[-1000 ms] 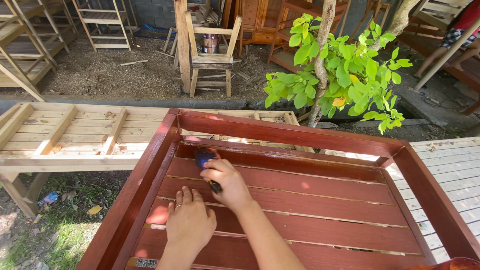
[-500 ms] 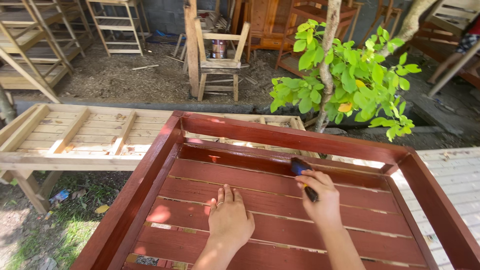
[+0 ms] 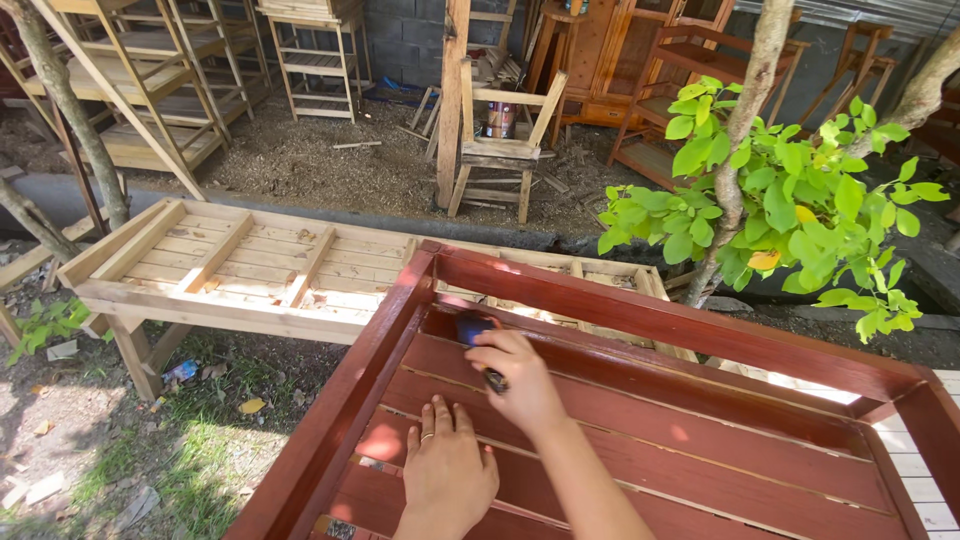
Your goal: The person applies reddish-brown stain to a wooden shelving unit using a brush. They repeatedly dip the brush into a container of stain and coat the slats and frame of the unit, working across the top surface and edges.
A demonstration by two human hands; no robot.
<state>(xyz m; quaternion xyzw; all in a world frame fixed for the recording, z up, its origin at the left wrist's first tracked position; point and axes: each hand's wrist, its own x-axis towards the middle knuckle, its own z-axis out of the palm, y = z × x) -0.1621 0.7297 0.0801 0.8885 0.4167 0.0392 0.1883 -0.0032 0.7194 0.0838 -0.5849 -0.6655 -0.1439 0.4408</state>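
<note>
A red-brown slatted wooden frame [image 3: 660, 320], glossy with wet coating, fills the lower right of the head view. My right hand [image 3: 520, 385] is closed around a paintbrush [image 3: 472, 332] whose dark blue head rests on the far slat near the frame's left corner. My left hand [image 3: 445, 475] lies flat, fingers spread, on a nearer slat just below the right hand. It holds nothing, and a ring shows on one finger.
An unpainted pale wooden frame [image 3: 215, 270] stands to the left on grass and dirt. A small leafy tree [image 3: 770, 200] rises behind the red frame. Farther back stand a bare wooden chair [image 3: 495, 150] with a can on it, shelving racks [image 3: 150, 90] and cabinets.
My right hand swept the brush from the left part of the far slat to the right, then back to the left corner. My left hand stayed flat on the slats.
</note>
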